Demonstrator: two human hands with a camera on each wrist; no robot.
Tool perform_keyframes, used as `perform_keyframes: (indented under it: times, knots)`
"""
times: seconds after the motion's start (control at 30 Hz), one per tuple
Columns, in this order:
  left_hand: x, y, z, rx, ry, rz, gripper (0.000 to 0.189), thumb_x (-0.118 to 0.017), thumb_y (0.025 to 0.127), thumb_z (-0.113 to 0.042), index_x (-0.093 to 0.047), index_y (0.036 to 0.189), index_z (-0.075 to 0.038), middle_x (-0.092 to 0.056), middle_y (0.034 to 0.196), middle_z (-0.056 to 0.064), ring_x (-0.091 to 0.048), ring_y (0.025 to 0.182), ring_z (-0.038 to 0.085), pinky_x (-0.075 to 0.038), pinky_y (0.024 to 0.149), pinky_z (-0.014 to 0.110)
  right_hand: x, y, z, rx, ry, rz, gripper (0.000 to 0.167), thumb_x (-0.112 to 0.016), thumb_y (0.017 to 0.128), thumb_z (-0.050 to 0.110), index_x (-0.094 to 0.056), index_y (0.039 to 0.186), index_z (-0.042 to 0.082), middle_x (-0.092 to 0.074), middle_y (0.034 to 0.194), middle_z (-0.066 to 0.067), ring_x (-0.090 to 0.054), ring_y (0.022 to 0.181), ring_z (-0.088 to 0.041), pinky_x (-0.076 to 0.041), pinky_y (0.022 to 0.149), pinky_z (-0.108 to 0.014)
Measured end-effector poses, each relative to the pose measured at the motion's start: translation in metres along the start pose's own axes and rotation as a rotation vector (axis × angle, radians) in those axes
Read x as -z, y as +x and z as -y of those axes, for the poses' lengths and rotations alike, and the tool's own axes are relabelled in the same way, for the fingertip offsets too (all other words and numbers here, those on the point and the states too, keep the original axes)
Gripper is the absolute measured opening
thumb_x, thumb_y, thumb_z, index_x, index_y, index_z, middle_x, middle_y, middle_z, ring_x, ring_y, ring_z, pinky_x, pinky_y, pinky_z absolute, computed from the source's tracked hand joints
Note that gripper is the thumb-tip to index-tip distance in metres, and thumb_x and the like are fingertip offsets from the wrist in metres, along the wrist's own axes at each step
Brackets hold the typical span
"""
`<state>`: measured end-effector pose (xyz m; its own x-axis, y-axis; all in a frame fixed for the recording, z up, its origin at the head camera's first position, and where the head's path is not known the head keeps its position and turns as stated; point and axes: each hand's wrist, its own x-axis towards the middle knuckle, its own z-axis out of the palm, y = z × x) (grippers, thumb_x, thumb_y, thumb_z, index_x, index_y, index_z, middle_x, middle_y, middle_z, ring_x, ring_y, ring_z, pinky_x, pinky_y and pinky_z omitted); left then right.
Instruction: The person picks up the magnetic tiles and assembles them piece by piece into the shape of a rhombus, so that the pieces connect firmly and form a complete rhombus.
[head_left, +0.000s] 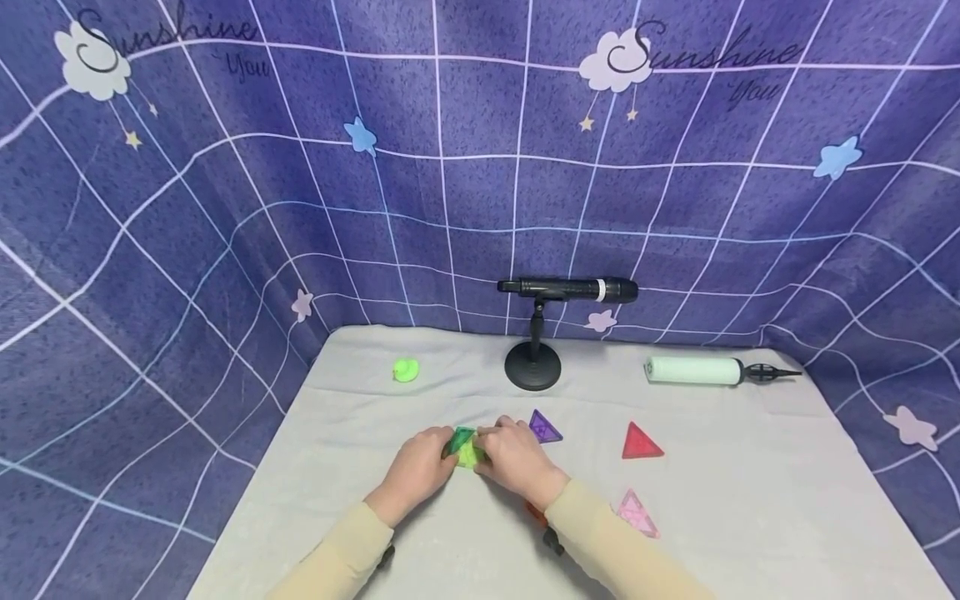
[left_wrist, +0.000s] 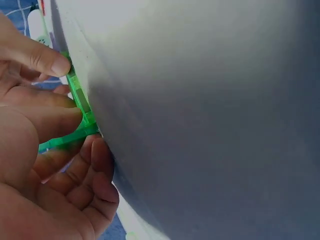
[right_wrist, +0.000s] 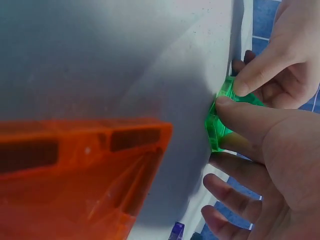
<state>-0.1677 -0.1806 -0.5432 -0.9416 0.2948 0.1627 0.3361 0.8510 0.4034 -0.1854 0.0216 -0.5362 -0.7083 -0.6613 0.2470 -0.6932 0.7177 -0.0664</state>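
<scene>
In the head view my left hand (head_left: 418,467) pinches a dark green translucent triangle tile (head_left: 462,436). My right hand (head_left: 519,457) holds a light green translucent tile (head_left: 468,456) against it, low over the white cloth. The left wrist view shows the dark green tile (left_wrist: 67,139) tilted between thumb and fingers, meeting the other tile (left_wrist: 81,97) at an edge. Seen from the right wrist, my right thumb and index finger grip the light green tile (right_wrist: 215,131), with the other fingers spread. Fingers cover much of both tiles.
A purple triangle (head_left: 544,427) lies just beyond my right hand; a red one (head_left: 641,442) and a pink one (head_left: 637,513) lie farther right. An orange tile (head_left: 536,513) is by my right wrist. Behind stand a microphone stand (head_left: 533,366), a green duck (head_left: 406,370) and a pale green pump (head_left: 693,371).
</scene>
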Motion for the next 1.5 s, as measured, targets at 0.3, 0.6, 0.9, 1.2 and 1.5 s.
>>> perform_keyframes:
  times: [0.3,0.6,0.9,1.2,1.5]
  knots:
    - [0.003,-0.002,0.006,0.016,-0.089,-0.028,0.025,-0.077,0.085,-0.001,-0.059,0.075,-0.014,-0.046,0.06,-0.011,-0.042,0.054,0.006,-0.039,0.052,0.026,0.002,0.0,-0.002,-0.01,0.03,-0.031,0.028,-0.09,0.082,0.039,-0.075,0.094,0.019,-0.07,0.088,0.008,-0.058,0.078,-0.019,-0.044,0.061,-0.033]
    - [0.003,0.0,0.003,0.045,-0.096,0.002,0.026,-0.077,0.087,-0.002,-0.057,0.075,-0.014,-0.046,0.059,-0.009,-0.043,0.053,0.007,-0.039,0.052,0.026,0.003,-0.003,-0.003,-0.022,0.07,-0.021,0.029,-0.089,0.084,0.038,-0.071,0.094,0.017,-0.069,0.087,0.006,-0.058,0.078,-0.019,-0.047,0.063,-0.033]
    - [0.002,0.001,0.0,0.09,-0.075,0.051,0.027,-0.075,0.091,-0.005,-0.054,0.076,-0.015,-0.047,0.06,-0.007,-0.044,0.054,0.008,-0.04,0.051,0.027,0.012,-0.007,-0.01,0.039,0.157,0.114,0.051,-0.08,0.092,0.04,-0.07,0.13,0.007,-0.068,0.135,-0.013,-0.064,0.114,-0.03,-0.053,0.095,-0.041]
    - [0.001,0.0,0.0,0.082,-0.075,0.034,0.03,-0.076,0.091,-0.006,-0.052,0.075,-0.014,-0.045,0.059,-0.007,-0.042,0.053,0.009,-0.038,0.051,0.028,0.02,-0.018,-0.03,0.071,0.352,0.046,0.041,-0.076,0.097,0.024,-0.069,0.13,0.001,-0.064,0.138,-0.018,-0.06,0.129,-0.033,-0.044,0.109,-0.045]
    - [0.002,0.0,-0.002,0.096,-0.093,0.043,0.03,-0.075,0.091,-0.006,-0.052,0.075,-0.015,-0.045,0.059,-0.007,-0.042,0.053,0.009,-0.037,0.05,0.027,0.018,-0.035,-0.066,-0.135,0.254,-0.194,0.036,-0.087,0.083,0.011,-0.074,0.112,-0.005,-0.071,0.109,-0.016,-0.066,0.103,-0.036,-0.052,0.093,-0.049]
